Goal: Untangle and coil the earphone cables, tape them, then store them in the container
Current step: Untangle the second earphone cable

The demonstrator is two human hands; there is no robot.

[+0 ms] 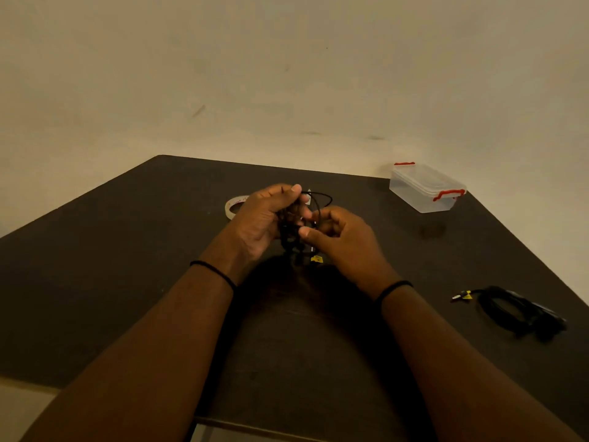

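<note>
Two hands meet above the middle of the dark worktop (127, 266), sharing one tangled black earphone cable (291, 231). The left hand (264, 218) has its fingers curled around the bunch, its grip holding the upper part, while the right hand (344, 240) pinches a strand between thumb and forefinger just beside it. The tangle hangs with its long axis roughly upright, a thin loop arching over the top toward the far side and the plug end with a small yellow tag (317, 259) dangling at the bottom, pointing down at the worktop. Each wrist wears a thin black band.

A second black cable bundle (516, 311) lies flat near the right edge of the worktop, well apart from the hands, its long axis running left to right and its plug tip (459, 296) pointing left. A roll of clear tape (232, 204) lies flat just behind the left hand. A clear plastic container (425, 188) with red latches stands at the far right corner, lid on.
</note>
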